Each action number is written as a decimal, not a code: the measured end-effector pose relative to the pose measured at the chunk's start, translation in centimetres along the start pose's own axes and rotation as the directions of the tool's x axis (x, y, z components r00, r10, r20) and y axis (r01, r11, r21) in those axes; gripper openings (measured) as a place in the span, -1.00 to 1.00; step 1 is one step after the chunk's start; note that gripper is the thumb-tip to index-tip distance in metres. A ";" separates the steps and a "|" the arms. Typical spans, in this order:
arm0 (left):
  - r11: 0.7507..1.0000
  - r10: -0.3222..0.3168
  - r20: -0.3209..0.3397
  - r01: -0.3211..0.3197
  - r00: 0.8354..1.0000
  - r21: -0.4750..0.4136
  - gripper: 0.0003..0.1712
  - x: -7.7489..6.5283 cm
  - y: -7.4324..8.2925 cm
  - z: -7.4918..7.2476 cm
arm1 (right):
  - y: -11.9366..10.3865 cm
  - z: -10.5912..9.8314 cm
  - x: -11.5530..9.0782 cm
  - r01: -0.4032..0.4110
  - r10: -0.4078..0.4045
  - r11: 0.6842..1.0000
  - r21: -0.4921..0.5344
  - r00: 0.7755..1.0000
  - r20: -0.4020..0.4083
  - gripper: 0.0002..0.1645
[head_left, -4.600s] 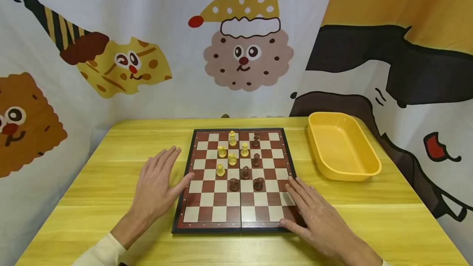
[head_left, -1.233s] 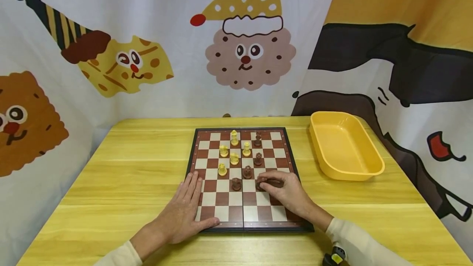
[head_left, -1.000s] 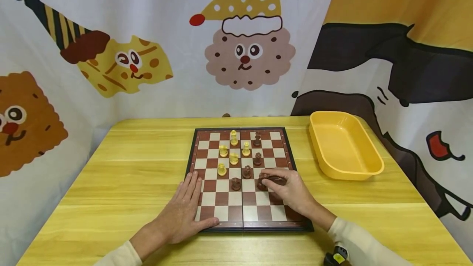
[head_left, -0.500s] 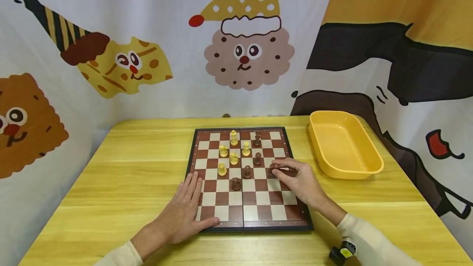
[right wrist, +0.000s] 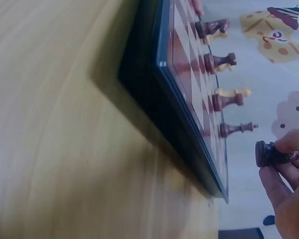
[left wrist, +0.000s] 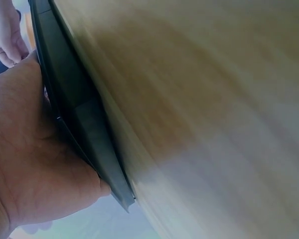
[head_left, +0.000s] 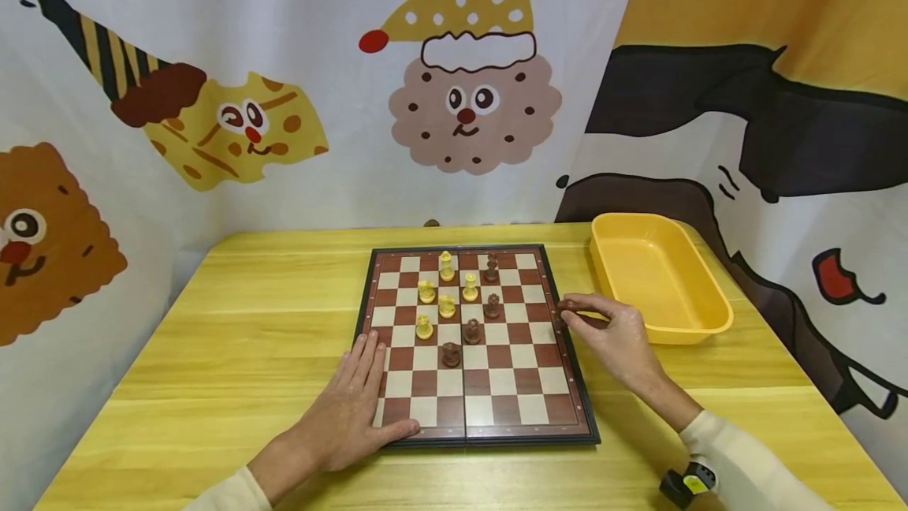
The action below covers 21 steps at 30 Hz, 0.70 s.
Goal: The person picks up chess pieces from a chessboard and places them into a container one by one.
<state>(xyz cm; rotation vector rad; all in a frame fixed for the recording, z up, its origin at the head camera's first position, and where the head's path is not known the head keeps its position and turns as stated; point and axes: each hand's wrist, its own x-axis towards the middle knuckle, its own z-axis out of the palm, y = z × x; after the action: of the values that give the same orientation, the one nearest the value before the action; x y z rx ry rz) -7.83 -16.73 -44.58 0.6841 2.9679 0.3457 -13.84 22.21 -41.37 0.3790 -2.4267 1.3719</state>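
Note:
The chessboard (head_left: 528,400), with brown and white squares and a dark border, lies flat on the table. My left hand (head_left: 347,408) rests on its near left corner, fingers straight and thumb along the front edge. Between thumb and fingers, my right hand (head_left: 620,337) pinches a dark brown chess piece (right wrist: 266,153) just beyond the board's right edge; its top is partly hidden by the fingers. On the squares stand several yellow chess pieces (head_left: 446,306) and several dark brown ones (head_left: 472,331). In the right wrist view, the held piece is raised off the board.
A yellow plastic tray (head_left: 660,274) stands right of the board, close behind my right hand. The wood-grain table (head_left: 213,322) extends on both sides. A curtain printed with cartoon figures (head_left: 475,113) hangs behind it.
My left hand came down onto the board's corner. My right hand took hold of a dark brown chess piece from the board's middle and carried it rightward past the edge.

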 end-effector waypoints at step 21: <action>0.999 0.018 -0.006 -0.018 1.000 -0.034 0.33 0.0 0.2 -0.2 | 2.9 -8.4 1.6 -0.088 0.057 0.974 -0.210 0.987 -0.151 -0.69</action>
<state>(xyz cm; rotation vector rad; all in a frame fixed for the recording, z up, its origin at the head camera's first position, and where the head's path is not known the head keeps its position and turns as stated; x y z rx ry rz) -7.75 -16.63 -44.30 0.7074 2.9551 0.3995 -15.17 30.79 -38.92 0.1326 -2.4569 1.1055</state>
